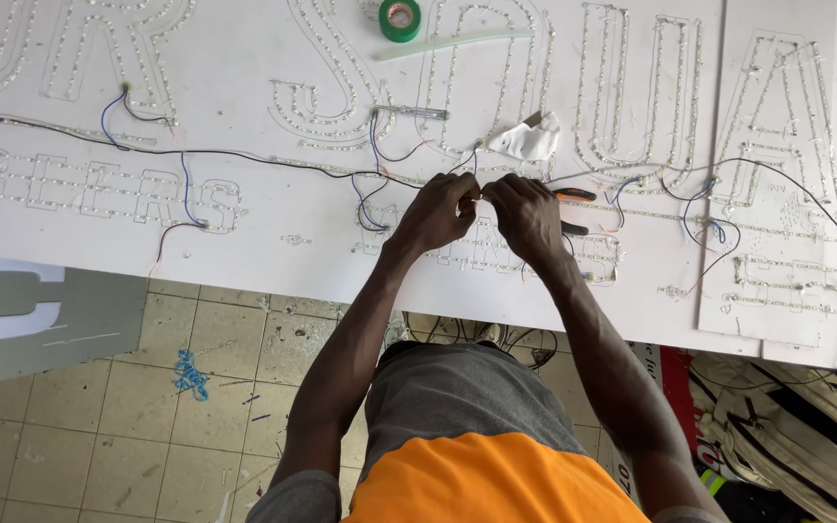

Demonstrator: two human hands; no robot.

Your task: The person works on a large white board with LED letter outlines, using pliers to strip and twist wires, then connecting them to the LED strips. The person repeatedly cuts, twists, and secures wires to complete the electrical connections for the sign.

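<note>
Wire (480, 197) pinched between two hands over a white sign board.

Head view: left hand (441, 211) and right hand (527, 215) meet fingertip to fingertip, fingers closed narrow on the thin wire just above the board (273, 261), near its middle. The board bears outlined letters studded with small lights, crossed by one long black cable (196, 152) and several blue wire loops. One green tape roll (400, 19) and one pale tube (452, 44) lie at the top edge; one white rag (527, 140) sits just beyond the hands; one orange-handled pair of pliers (573, 197) lies beside the right hand. Below, a worn tiled floor (99, 426) with one blue scrap (189, 374).
</note>
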